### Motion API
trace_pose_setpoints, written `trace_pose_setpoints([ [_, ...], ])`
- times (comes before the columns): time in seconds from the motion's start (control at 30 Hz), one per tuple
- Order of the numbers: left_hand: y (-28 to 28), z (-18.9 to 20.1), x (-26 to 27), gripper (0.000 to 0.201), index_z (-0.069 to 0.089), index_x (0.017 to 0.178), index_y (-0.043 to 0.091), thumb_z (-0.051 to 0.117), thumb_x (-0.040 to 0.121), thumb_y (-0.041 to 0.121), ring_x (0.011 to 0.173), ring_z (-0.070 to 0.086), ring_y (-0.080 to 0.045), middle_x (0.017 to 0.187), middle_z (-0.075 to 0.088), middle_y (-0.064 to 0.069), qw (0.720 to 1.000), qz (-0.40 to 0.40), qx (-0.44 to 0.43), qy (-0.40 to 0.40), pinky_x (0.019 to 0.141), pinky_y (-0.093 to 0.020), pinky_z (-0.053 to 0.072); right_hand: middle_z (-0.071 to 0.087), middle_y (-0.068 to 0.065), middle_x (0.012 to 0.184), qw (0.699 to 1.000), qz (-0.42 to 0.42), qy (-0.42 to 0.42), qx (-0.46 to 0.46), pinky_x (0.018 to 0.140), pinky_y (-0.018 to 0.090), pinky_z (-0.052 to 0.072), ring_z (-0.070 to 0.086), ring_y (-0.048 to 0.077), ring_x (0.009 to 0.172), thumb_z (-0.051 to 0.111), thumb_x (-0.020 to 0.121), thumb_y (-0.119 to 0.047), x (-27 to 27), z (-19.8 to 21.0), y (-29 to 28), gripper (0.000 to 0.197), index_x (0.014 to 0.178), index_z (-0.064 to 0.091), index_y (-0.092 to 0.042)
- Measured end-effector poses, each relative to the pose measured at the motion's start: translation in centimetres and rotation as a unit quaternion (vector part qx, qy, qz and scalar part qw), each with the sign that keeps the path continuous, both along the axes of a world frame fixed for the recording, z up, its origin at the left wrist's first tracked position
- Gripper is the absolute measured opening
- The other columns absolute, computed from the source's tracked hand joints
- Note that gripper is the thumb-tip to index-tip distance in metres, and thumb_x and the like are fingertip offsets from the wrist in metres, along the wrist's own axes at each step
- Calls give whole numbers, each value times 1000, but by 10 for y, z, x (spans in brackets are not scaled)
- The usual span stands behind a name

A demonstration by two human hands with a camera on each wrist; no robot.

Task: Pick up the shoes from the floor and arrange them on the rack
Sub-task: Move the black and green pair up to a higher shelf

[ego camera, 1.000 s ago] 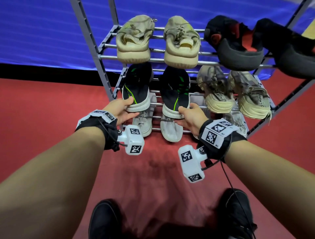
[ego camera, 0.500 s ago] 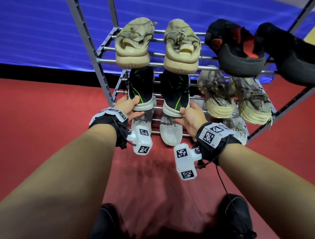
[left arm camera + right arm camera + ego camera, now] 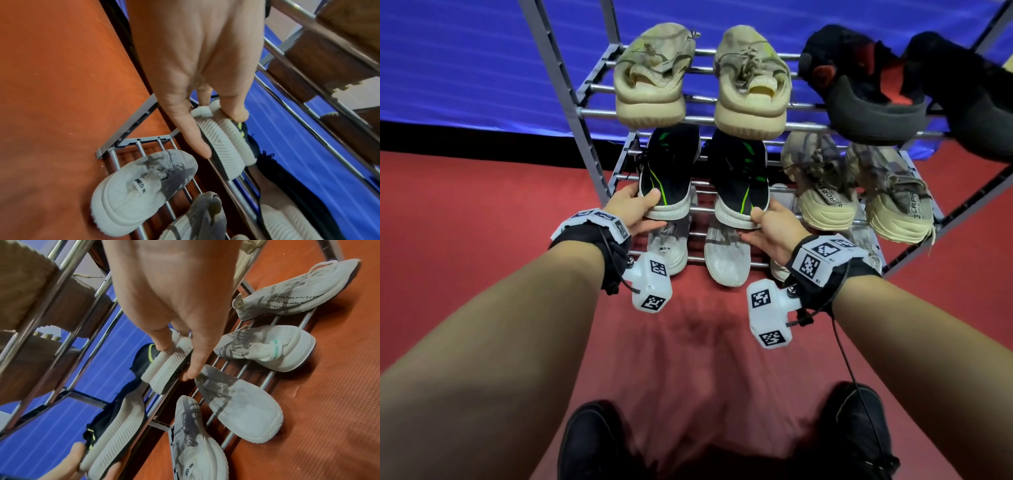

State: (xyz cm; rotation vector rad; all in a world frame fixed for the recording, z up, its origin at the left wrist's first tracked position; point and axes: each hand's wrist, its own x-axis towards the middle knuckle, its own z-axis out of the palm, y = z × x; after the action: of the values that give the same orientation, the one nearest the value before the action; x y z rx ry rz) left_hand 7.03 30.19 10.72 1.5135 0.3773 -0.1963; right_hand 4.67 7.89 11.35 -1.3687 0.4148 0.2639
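Two black shoes with green stripes and white soles lie on the middle shelf of the grey metal rack [image 3: 571,102], heels toward me. My left hand [image 3: 635,210] grips the heel of the left black shoe [image 3: 669,171], thumb on the upper and fingers under the sole [image 3: 224,146]. My right hand [image 3: 767,226] grips the heel of the right black shoe [image 3: 741,174] the same way, seen close in the right wrist view [image 3: 164,363]. Both heels rest at the shelf's front bar.
Beige sneakers [image 3: 650,75] and black-and-red shoes [image 3: 859,82] fill the top shelf. Tan sneakers [image 3: 825,185] sit right of the black pair. White sneakers [image 3: 726,257] lie on the bottom shelf. Red floor [image 3: 482,222] surrounds the rack; my black shoes [image 3: 592,442] stand below.
Both hands have pushed the black shoes a little deeper onto the middle shelf, and the head view has drawn closer to the rack. The grips are unchanged.
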Motion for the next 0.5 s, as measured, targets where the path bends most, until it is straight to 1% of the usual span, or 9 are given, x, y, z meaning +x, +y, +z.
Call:
trace_pose_setpoints([
  [0.03, 0, 0, 0, 9, 53, 105, 14, 51, 97, 16, 81, 65, -15, 96, 62, -3, 1000, 3, 5, -2, 61, -27, 60, 53, 10, 114, 1000, 2, 1, -2, 48, 23, 54, 58, 14, 76, 34, 100, 1, 0, 0, 0, 36, 134, 42, -8],
  [0.07, 0, 0, 0, 5, 53, 101, 15, 51, 97, 16, 80, 64, -15, 95, 62, -3, 1000, 7, 11, -4, 62, -27, 60, 53, 10, 114, 1000, 2, 2, -4, 45, 21, 53, 57, 13, 75, 34, 100, 0, 0, 1, 0, 36, 134, 42, -8],
  [0.1, -1, 0, 1, 4, 53, 100, 15, 50, 97, 16, 80, 64, -15, 97, 62, -4, 1000, 9, 14, -6, 62, -28, 60, 53, 11, 115, 1000, 0, 2, -8, 44, 21, 53, 57, 13, 75, 34, 100, 0, 0, 2, 0, 35, 133, 42, -8],
  [0.13, -2, 1, 1, 9, 53, 105, 13, 50, 97, 16, 81, 64, -16, 99, 61, -5, 1000, 10, 16, -9, 62, -28, 60, 53, 11, 115, 1000, -2, 2, -11, 44, 22, 53, 57, 13, 74, 34, 100, 0, 0, 3, 1, 35, 133, 42, -8],
  [0.2, -5, 2, 1, 25, 51, 120, 7, 50, 97, 17, 83, 64, -18, 100, 61, -7, 1000, 17, 15, -11, 60, -28, 60, 53, 11, 113, 1000, -6, 3, -14, 43, 22, 53, 57, 13, 72, 35, 100, 1, 1, 2, 2, 35, 133, 43, -7],
  [0.27, -9, 4, 1, 32, 48, 126, 4, 50, 97, 17, 84, 63, -20, 102, 60, -9, 999, 26, 18, -12, 59, -27, 59, 54, 11, 114, 1000, -2, 3, -21, 47, 23, 52, 57, 12, 72, 35, 100, -1, 0, 3, 3, 35, 133, 43, -8],
  [0.33, -13, 5, 0, 32, 49, 126, 5, 50, 97, 17, 82, 63, -19, 105, 58, -11, 999, 32, 26, -12, 57, -26, 59, 55, 10, 114, 1000, -2, 3, -26, 52, 24, 50, 57, 12, 73, 36, 100, -2, 0, 4, 2, 34, 133, 43, -8],
  [0.43, -16, 6, 0, 33, 49, 127, 4, 51, 97, 18, 82, 63, -20, 107, 58, -11, 999, 43, 31, -4, 55, -26, 59, 55, 10, 114, 999, 0, 5, -33, 48, 22, 52, 59, 14, 74, 38, 100, -5, -1, 4, 1, 33, 133, 43, -8],
  [0.5, -14, 5, 1, 35, 48, 128, 4, 50, 97, 19, 84, 63, -21, 112, 59, -13, 999, 42, 34, -1, 56, -27, 59, 57, 11, 121, 998, 18, 7, -62, 52, 21, 53, 62, 16, 73, 42, 100, -12, -1, 1, -2, 36, 135, 42, -13],
])
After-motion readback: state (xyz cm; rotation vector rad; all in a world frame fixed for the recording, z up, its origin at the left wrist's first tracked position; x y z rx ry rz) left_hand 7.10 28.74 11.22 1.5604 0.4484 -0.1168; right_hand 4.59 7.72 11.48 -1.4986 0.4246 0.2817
